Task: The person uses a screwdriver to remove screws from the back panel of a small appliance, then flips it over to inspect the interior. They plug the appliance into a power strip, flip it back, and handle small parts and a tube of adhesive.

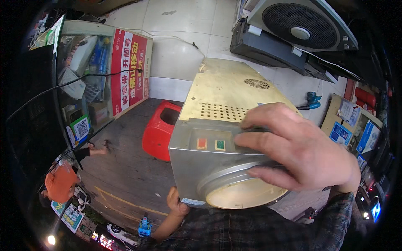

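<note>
A boxy metal machine (184,154) fills the middle of the view, with a brass-coloured top panel and a grey front. A red button (202,144) and a green button (220,145) sit in a recess, above a round cream-coloured opening (234,196) with a raised metal rim. Over the machine's right side reaches my right hand (297,152), fingers apart, its fingertips close to the green button and the rim. Whether they touch the surface I cannot tell. My left hand (176,203) grips the machine's lower left corner with curled fingers, partly hidden below it.
A red plastic bin (157,134) stands left of the machine. Further left is a glass display counter (88,75) with a red poster and dark cables. A box fan (297,29) rests on a dark case (268,48) at the upper right. A person in orange (60,180) is outside.
</note>
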The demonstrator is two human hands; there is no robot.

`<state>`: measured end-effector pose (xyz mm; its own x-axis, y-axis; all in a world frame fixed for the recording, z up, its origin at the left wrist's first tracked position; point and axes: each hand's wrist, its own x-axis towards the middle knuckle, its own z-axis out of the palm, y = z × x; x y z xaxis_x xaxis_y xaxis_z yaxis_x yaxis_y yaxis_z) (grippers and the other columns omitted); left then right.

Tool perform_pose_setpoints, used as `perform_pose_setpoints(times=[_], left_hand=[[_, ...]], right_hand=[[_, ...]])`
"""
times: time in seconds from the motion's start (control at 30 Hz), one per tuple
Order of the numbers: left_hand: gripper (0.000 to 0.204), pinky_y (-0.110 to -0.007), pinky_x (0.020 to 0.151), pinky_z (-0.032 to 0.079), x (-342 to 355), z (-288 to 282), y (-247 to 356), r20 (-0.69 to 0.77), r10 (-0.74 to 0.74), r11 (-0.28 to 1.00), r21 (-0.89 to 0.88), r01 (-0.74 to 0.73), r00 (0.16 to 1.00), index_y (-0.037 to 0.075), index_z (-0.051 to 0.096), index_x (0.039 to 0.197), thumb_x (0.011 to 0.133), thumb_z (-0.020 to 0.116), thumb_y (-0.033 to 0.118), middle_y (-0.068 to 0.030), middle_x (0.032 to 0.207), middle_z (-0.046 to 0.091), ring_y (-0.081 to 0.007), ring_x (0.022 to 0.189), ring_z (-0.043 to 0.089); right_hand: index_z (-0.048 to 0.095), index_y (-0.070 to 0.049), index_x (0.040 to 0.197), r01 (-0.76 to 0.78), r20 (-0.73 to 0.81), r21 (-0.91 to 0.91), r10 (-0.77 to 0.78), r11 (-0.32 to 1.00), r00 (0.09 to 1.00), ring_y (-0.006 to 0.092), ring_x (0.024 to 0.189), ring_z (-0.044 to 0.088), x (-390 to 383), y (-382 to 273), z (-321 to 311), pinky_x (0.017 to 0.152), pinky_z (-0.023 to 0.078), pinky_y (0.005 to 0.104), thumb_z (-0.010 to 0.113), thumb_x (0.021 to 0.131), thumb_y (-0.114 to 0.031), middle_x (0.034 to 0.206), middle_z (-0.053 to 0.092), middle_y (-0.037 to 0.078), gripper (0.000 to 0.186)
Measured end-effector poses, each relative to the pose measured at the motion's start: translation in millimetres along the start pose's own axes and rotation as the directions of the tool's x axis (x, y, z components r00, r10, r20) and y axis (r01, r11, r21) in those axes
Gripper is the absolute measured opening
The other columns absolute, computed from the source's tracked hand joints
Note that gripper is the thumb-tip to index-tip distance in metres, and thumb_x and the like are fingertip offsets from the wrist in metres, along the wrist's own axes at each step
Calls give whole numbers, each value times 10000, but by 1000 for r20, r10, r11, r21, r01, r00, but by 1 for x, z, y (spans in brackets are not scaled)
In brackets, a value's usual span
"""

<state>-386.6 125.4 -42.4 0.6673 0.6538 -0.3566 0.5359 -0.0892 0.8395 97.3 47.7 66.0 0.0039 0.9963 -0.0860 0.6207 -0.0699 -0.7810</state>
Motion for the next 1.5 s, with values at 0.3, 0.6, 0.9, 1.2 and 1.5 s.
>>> perform_pose_setpoints(times=[0.3,0.6,0.9,1.2,1.5], left_hand=[[879,-401,811,523,3,4,12,-19,29,999,42,-28,999,-40,678,1168,921,494,784,-169,1089,678,-287,947,666],[751,-356,617,498,14,11,16,-77,202,979,43,-200,976,-23,710,1050,993,476,689,-145,873,685,-265,716,640],[793,-361,638,498,13,12,8,-80,176,984,0,-176,981,-27,706,1077,978,466,722,-136,863,681,-254,731,640],[744,-359,621,455,22,12,14,-91,216,976,3,-217,972,-45,690,1087,984,490,663,-136,846,650,-247,713,593],[779,-393,721,488,27,17,32,-80,175,985,14,-174,981,-57,694,1055,985,443,677,-171,940,690,-283,831,627]], right_hand=[[611,-47,1333,-11,22,111,8,994,1000,393,1218,551,28,-19,19,1035,471,459,734,929,-293,1324,527,248,489],[607,-92,1367,14,65,149,-24,989,998,405,1241,547,25,-15,29,1058,460,459,703,957,-342,1358,523,251,489],[664,-52,1283,-57,44,135,52,989,998,372,1232,567,17,-29,13,1037,477,444,708,950,-248,1359,563,185,389],[616,7,1331,-304,60,105,300,947,952,377,1279,569,-21,-23,-5,1073,470,447,643,986,-371,1333,601,210,513],[636,43,1231,-413,-436,641,750,647,498,229,1141,642,-154,20,18,1006,480,350,449,1090,-358,1198,676,153,464]])
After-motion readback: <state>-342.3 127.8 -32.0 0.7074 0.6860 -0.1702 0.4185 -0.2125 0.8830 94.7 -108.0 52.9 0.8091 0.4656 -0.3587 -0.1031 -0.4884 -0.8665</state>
